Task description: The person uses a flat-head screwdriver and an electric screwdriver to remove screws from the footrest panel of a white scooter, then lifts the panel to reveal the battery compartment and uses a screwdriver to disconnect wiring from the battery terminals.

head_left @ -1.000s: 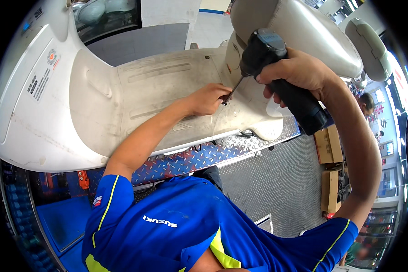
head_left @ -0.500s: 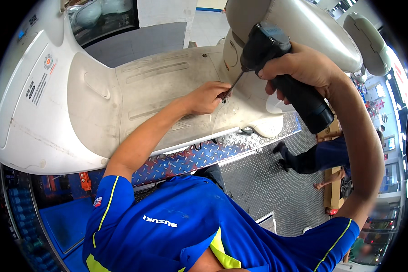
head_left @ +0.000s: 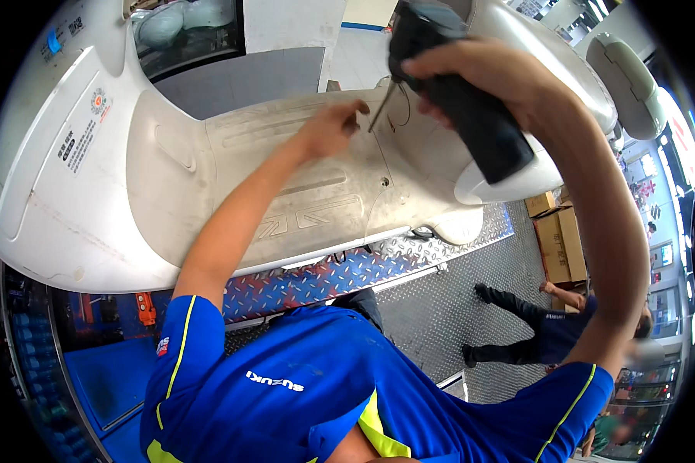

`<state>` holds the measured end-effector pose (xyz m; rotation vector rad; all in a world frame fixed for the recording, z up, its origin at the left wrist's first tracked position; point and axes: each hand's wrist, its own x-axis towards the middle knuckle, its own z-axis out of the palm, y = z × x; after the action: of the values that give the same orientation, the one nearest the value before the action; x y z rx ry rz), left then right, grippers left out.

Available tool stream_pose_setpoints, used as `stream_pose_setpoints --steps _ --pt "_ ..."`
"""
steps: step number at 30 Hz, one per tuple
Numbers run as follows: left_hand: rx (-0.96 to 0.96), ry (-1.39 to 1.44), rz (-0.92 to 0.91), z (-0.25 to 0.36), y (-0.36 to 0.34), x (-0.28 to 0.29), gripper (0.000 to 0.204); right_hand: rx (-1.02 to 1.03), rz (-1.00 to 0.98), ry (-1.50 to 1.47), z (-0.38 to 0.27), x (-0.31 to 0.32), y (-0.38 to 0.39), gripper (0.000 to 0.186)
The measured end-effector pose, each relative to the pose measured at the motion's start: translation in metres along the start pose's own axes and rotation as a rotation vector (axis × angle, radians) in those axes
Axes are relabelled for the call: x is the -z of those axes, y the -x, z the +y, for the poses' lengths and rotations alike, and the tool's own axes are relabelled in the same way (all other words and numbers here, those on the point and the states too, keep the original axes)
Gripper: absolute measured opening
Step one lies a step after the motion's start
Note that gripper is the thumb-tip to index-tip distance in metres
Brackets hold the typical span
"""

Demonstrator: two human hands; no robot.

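Note:
My right hand (head_left: 455,85) grips a black cordless driver (head_left: 483,131) with a long bit (head_left: 382,108) pointing down-left over the pale scooter floorboard (head_left: 239,177). My left hand (head_left: 336,131) is a short way left of the bit's tip, its fingers curled and slightly blurred; what they hold, if anything, is too small to make out. Below the bit, a small screw hole (head_left: 384,182) shows in the grooved floorboard, near the base of the rounded seat section.
The white front panel (head_left: 46,185) rises at left. A patterned metal platform (head_left: 316,278) runs below the scooter. At right are cardboard boxes (head_left: 560,243) and another person (head_left: 533,339) in dark clothes on the metal floor. A red-orange control (head_left: 145,309) sits lower left.
Both my hands, with the driver and bit, have lifted up the picture away from the screw hole, which is now uncovered. The other person appeared at right and has moved lower in view.

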<state>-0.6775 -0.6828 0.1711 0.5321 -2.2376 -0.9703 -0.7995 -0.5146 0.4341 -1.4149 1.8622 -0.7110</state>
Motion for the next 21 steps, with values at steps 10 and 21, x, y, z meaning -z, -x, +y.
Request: stream_pose_setpoints --steps 10,21 --pt "-0.173 -0.024 0.165 -0.069 -0.067 0.016 0.022 -0.161 0.138 -0.176 -0.015 -0.049 -0.175 0.025" --pt "0.057 0.255 0.032 -0.152 -0.099 -0.010 0.015 -0.295 0.246 -0.287 -0.023 -0.055 -0.204 0.030"
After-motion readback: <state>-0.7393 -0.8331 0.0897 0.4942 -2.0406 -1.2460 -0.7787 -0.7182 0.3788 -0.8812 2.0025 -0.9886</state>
